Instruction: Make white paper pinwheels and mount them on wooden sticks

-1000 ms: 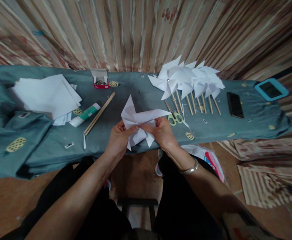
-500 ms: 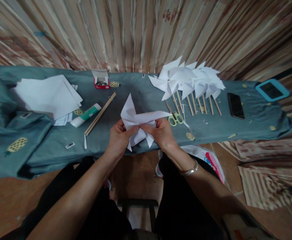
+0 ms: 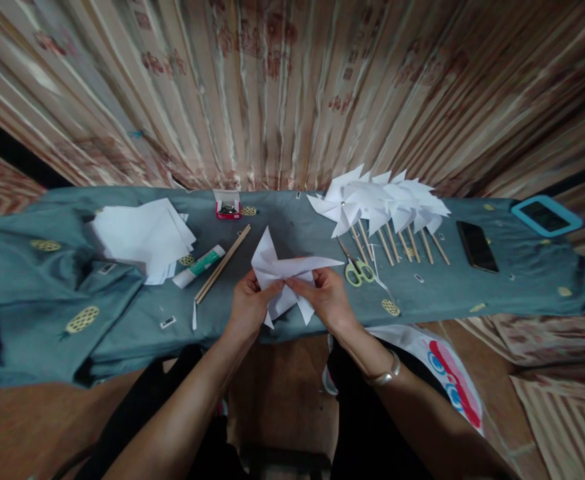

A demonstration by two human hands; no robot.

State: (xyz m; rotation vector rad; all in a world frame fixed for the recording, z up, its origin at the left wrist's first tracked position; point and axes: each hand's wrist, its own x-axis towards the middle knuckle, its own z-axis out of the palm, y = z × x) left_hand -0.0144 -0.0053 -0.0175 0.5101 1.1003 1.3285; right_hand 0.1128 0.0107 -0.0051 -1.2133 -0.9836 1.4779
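Observation:
A white paper pinwheel (image 3: 282, 268) with folded blades is held over the front edge of the cloth-covered table. My left hand (image 3: 253, 300) is closed on its left side, and the thumb presses near the centre. From the right, my right hand (image 3: 326, 297) grips it too, its thumb meeting the other at the middle. Fingers behind the paper are hidden. Right of the hands lie green-handled scissors (image 3: 359, 272). To the left rest a couple of wooden sticks (image 3: 223, 264) and a white and green tube (image 3: 199, 266).
Several pinwheels on sticks (image 3: 372, 200) lie overlapped at the back right. A phone (image 3: 477, 246) and a blue-framed device (image 3: 547, 216) are farther right. Paper sheets (image 3: 139, 230) and a small red box of metal pieces (image 3: 228, 206) sit left. A curtain (image 3: 272, 93) hangs behind the table (image 3: 437, 290).
The camera view has tilted up, so the table and hands appear lower in the picture. Both hands still hold the paper pinwheel, thumbs at its centre.

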